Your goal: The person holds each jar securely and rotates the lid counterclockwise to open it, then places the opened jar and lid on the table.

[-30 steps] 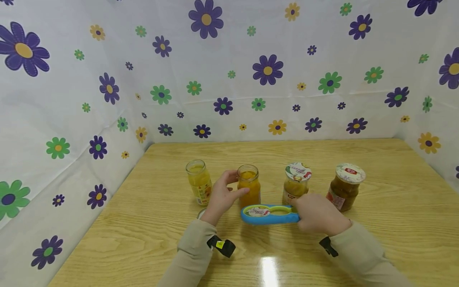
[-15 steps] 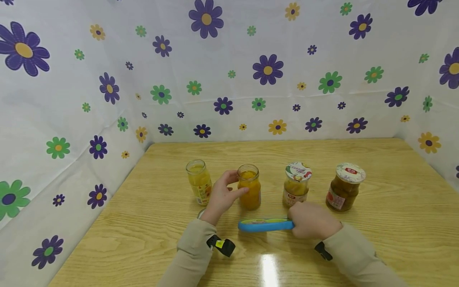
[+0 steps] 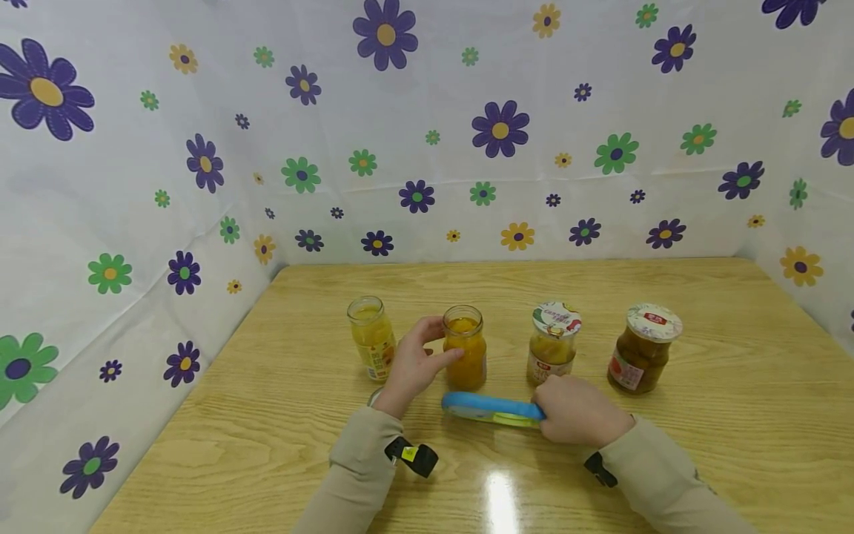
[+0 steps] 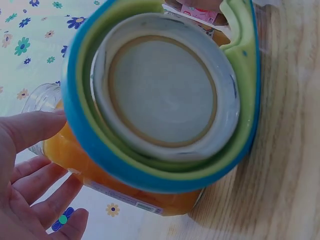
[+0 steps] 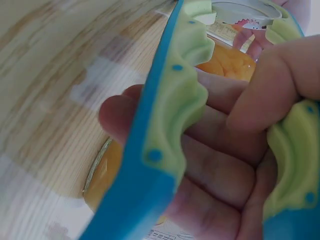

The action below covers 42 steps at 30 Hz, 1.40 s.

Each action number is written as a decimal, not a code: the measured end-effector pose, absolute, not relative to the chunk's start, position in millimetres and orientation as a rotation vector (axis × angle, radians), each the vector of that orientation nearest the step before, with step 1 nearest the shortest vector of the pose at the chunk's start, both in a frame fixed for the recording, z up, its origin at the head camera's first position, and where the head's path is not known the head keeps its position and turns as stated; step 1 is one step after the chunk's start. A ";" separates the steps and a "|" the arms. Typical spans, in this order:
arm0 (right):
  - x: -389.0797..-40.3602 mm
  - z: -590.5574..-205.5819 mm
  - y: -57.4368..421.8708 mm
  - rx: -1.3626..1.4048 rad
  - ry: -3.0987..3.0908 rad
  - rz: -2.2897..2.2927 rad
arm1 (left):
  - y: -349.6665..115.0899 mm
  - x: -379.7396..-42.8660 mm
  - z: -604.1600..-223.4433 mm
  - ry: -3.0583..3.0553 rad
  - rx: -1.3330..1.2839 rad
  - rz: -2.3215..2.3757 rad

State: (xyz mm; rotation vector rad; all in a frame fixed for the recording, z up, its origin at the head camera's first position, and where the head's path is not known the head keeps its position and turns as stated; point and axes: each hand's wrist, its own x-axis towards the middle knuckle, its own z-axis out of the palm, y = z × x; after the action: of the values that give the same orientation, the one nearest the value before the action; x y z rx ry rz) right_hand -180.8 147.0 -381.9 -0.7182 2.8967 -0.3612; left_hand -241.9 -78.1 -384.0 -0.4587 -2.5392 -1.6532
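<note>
My left hand [image 3: 416, 363] holds an uncapped glass jar of orange fruit [image 3: 465, 356] upright on the table, its thumb and fingers around the side. My right hand [image 3: 580, 409] grips the handles of a blue and green jar opener [image 3: 490, 406] in front of that jar. In the left wrist view, a white lid [image 4: 162, 95] sits in the opener's ring, its underside facing the camera. Also in that view, the opener covers part of the orange jar [image 4: 75, 155]. Fingers [image 5: 220, 165] wrap the handles in the right wrist view.
Left of my left hand stands an uncapped jar of yellow fruit [image 3: 371, 337]. Two lidded jars stand to the right, one yellowish [image 3: 552, 345] and one brown [image 3: 640, 356]. A pale round rim [image 3: 375, 397], partly hidden, lies by my left wrist. Flowered cloth [image 3: 427, 148] walls the wooden table [image 3: 267, 445].
My right hand has drawn the jar opener toward me from the orange jar and tilted it, so its face no longer shows from above. My left hand has stayed on the jar.
</note>
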 end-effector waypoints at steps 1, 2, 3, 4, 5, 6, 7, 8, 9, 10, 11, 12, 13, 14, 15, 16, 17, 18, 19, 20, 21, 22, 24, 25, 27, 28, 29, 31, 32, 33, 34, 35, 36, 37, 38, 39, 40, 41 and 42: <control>-181.0 -382.0 147.0 -0.715 2.895 -0.362 | -78.3 -242.2 -384.3 -2.540 -0.461 -1.653; -181.0 -381.8 146.9 -0.712 2.893 -0.368 | -78.4 -242.4 -384.6 -2.539 -0.463 -1.651; -181.3 -381.8 146.7 -0.708 2.891 -0.369 | -78.6 -242.8 -385.0 -2.539 -0.466 -1.649; -181.5 -381.8 146.5 -0.704 2.890 -0.373 | -78.7 -242.9 -385.4 -2.537 -0.469 -1.652; -181.8 -382.0 146.3 -0.697 2.888 -0.379 | -78.8 -243.0 -385.6 -2.535 -0.472 -1.652; -182.0 -382.2 146.1 -0.690 2.887 -0.388 | -78.9 -242.8 -385.6 -2.533 -0.473 -1.653; -182.4 -382.5 145.9 -0.682 2.889 -0.395 | -79.0 -242.8 -385.7 -2.533 -0.476 -1.653; -182.7 -382.8 145.7 -0.673 2.889 -0.403 | -79.0 -242.7 -385.7 -2.531 -0.477 -1.653; -183.1 -383.4 145.6 -0.663 2.893 -0.405 | -79.1 -242.7 -385.8 -2.531 -0.477 -1.653; -183.4 -383.8 145.5 -0.651 2.896 -0.409 | -79.1 -242.6 -385.9 -2.533 -0.476 -1.654; -183.8 -384.4 145.4 -0.640 2.900 -0.407 | -79.1 -242.9 -386.1 -2.533 -0.477 -1.653; -184.4 -384.9 145.4 -0.636 2.905 -0.402 | -79.1 -242.9 -386.1 -2.535 -0.475 -1.652; -184.8 -385.3 145.5 -0.631 2.910 -0.394 | -78.9 -243.1 -386.3 -2.535 -0.474 -1.654; -185.2 -385.4 145.5 -0.629 2.913 -0.386 | -78.8 -243.1 -386.2 -2.533 -0.473 -1.659; -185.5 -385.7 145.6 -0.627 2.918 -0.376 | -78.6 -242.8 -386.0 -2.531 -0.474 -1.666; -185.9 -385.9 145.6 -0.630 2.922 -0.368 | -78.3 -242.1 -385.2 -2.528 -0.474 -1.674; -186.1 -385.9 145.7 -0.638 2.927 -0.358 | -77.9 -241.2 -384.1 -2.525 -0.474 -1.681; -186.2 -385.8 145.9 -0.650 2.935 -0.350 | -77.2 -237.9 -380.2 -2.523 -0.477 -1.681; -186.1 -385.6 146.1 -0.661 2.943 -0.344 | -76.4 -234.9 -376.3 -2.520 -0.480 -1.686; -185.9 -385.3 146.3 -0.671 2.951 -0.342 | -75.7 -231.8 -372.4 -2.519 -0.481 -1.689; -185.8 -385.3 146.5 -0.680 2.958 -0.339 | -75.0 -228.6 -368.4 -2.520 -0.481 -1.690; -185.7 -385.2 146.7 -0.688 2.963 -0.338 | -74.4 -225.5 -364.3 -2.522 -0.481 -1.689; -185.4 -385.0 147.1 -0.696 2.970 -0.338 | -73.5 -219.7 -356.6 -2.526 -0.491 -1.671; -185.3 -384.9 147.1 -0.693 2.968 -0.343 | -73.3 -219.0 -355.6 -2.526 -0.491 -1.674; -185.7 -385.1 147.4 -0.685 2.963 -0.347 | -73.3 -217.6 -353.7 -2.528 -0.491 -1.672; -185.8 -385.4 147.5 -0.685 2.961 -0.353 | -73.4 -217.0 -352.9 -2.529 -0.492 -1.670; -186.1 -385.8 147.6 -0.683 2.959 -0.361 | -73.4 -216.6 -352.4 -2.529 -0.492 -1.671; -186.5 -386.6 148.1 -0.677 2.960 -0.384 | -73.5 -216.4 -352.5 -2.530 -0.482 -1.686; -186.6 -387.0 148.4 -0.673 2.962 -0.398 | -73.6 -216.4 -352.6 -2.531 -0.478 -1.690; -186.8 -387.5 148.9 -0.671 2.963 -0.412 | -73.6 -216.4 -352.6 -2.532 -0.475 -1.694; -187.0 -387.9 149.2 -0.671 2.966 -0.425 | -73.6 -216.5 -352.8 -2.532 -0.473 -1.695; -187.0 -388.2 149.4 -0.667 2.968 -0.436 | -73.6 -216.4 -352.8 -2.532 -0.471 -1.697; -187.0 -388.4 149.6 -0.668 2.971 -0.444 | -73.6 -216.4 -353.0 -2.532 -0.470 -1.697; -187.2 -388.6 150.0 -0.671 2.976 -0.450 | -73.5 -216.7 -353.0 -2.531 -0.469 -1.698; -187.3 -388.8 150.3 -0.680 2.978 -0.457 | -73.4 -216.5 -352.9 -2.532 -0.468 -1.698; -187.4 -388.9 150.5 -0.690 2.981 -0.460 | -73.3 -216.2 -352.7 -2.533 -0.468 -1.697; -187.2 -388.9 150.7 -0.697 2.982 -0.466 | -73.4 -216.0 -352.6 -2.534 -0.468 -1.698; -187.1 -388.9 150.6 -0.704 2.983 -0.473 | -73.4 -215.8 -352.5 -2.535 -0.470 -1.698; -186.9 -388.9 150.7 -0.709 2.982 -0.483 | -73.4 -215.5 -352.4 -2.536 -0.470 -1.699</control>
State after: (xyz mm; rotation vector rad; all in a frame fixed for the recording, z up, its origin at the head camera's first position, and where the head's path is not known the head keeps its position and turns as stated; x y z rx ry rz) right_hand -186.9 150.7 -388.9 -0.7091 2.9823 -0.4832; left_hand -215.5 -73.4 -352.4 -0.4700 -2.5362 -1.6987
